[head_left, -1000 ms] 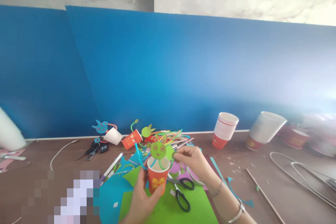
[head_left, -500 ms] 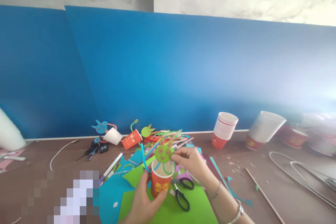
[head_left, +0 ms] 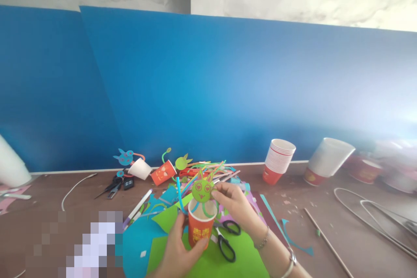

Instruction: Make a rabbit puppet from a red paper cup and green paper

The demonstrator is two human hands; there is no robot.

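My left hand (head_left: 183, 243) is wrapped round a red paper cup (head_left: 197, 231) with yellow lettering, its white mouth facing up. Above the rim stands a green paper animal face (head_left: 202, 190) with pointed ears and pink eyes. Between the thumb and fingers of my right hand (head_left: 233, 200), the face's right edge is pinched. A blue straw (head_left: 180, 195) rises at the cup's left side, and bent green and blue straw pieces show at its mouth. Black-handled scissors (head_left: 226, 243) lie right of the cup on a green paper sheet (head_left: 241, 260).
Behind the cup is a heap of coloured straws (head_left: 208, 168) and paper scraps. Two decorated cups, one white (head_left: 140, 168) and one red (head_left: 163, 173), lie farther left. Stacked paper cups (head_left: 279, 160) stand right. A thin stick (head_left: 327, 241) and cables (head_left: 361, 208) lie on the brown table.
My right wrist has shifted slightly left and down, still pinching the green face. The blue straw leans a little less to the left. The cup has barely moved in my left hand.
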